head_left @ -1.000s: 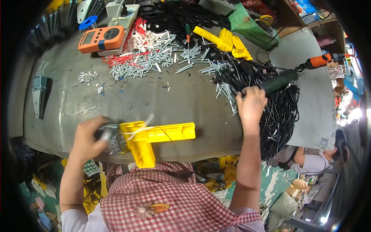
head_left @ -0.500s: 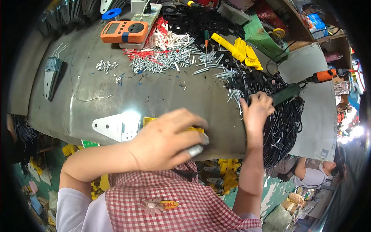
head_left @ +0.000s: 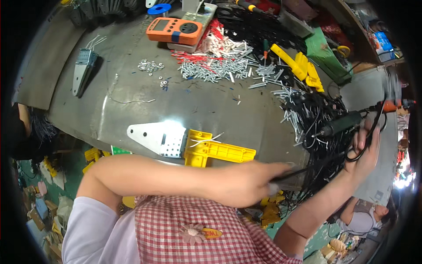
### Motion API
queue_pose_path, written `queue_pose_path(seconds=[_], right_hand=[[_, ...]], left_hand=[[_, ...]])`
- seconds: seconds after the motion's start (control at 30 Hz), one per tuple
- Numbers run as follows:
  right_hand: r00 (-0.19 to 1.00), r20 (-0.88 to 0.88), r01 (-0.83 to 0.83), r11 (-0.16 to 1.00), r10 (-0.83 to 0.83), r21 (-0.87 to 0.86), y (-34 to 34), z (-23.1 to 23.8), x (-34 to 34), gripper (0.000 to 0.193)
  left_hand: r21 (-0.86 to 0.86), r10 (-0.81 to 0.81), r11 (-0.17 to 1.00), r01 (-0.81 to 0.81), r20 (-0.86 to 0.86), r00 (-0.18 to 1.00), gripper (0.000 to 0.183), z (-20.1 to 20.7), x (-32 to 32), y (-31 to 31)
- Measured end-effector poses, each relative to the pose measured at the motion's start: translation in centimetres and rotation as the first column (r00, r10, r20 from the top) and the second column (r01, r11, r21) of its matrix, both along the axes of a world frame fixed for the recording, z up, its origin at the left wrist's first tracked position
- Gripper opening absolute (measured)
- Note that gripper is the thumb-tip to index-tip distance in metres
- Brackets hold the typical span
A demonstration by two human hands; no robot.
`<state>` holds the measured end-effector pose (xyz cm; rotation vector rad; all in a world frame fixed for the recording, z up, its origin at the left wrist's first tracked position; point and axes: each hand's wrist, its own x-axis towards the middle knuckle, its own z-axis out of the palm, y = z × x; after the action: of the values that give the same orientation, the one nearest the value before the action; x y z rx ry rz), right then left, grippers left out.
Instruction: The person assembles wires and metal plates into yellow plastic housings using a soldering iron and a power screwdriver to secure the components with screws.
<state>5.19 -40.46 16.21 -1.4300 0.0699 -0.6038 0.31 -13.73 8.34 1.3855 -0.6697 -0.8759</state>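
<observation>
My left hand [head_left: 246,182] reaches across my body to the right and is closed on one end of a thin black cable [head_left: 316,165]. My right hand [head_left: 367,147] is raised at the table's right edge and grips the cable's looped other end, so the cable is stretched between both hands. Just above my right hand lies a green and orange power screwdriver [head_left: 345,124] on a heap of black cables [head_left: 314,110]. In front of me, a silver hinge-shaped metal plate [head_left: 151,135] rests against a yellow plastic jig [head_left: 222,152] on the grey table [head_left: 211,105].
Loose screws [head_left: 215,70] and white and red plugs lie at the back. An orange meter [head_left: 173,31], yellow plastic parts [head_left: 303,66], small nuts [head_left: 149,66] and a second metal plate [head_left: 83,72] sit around them. Another person [head_left: 365,218] crouches at lower right.
My left hand let go of the plate and jig and swung right to take the black cable. My right hand lifted off the cable heap, pulling a cable up.
</observation>
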Motion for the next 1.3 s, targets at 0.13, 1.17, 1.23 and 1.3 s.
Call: queue_pose_path(seconds=[0.13, 1.17, 1.23, 1.3], right_hand=[[0.757, 0.389, 0.247, -0.321, -0.525, -0.914, -3.5, -7.9, -0.9, 0.045], [0.939, -0.282, -0.293, 0.887, 0.197, -0.356, 17.4, -11.6, -3.1, 0.013], [0.933, -0.25, -0.328, 0.896, 0.258, -0.299, 17.4, -11.9, -3.4, 0.014], [0.924, -0.217, -0.363, 0.901, 0.315, -0.238, 17.3, -12.0, -3.5, 0.014]], left_hand=[[0.21, 0.02, 0.934, -0.29, 0.779, 0.626, 0.025, -0.9, 2.9, 4.0], [-0.193, 0.54, 0.724, -0.663, 0.757, 0.369, 0.018, -3.2, 2.3, 7.8], [-0.228, 0.582, 0.746, -0.626, 0.68, 0.446, 0.017, -3.3, 1.8, 7.7], [-0.232, 0.645, 0.733, -0.639, 0.536, 0.544, 0.017, -3.9, 1.4, 7.6]])
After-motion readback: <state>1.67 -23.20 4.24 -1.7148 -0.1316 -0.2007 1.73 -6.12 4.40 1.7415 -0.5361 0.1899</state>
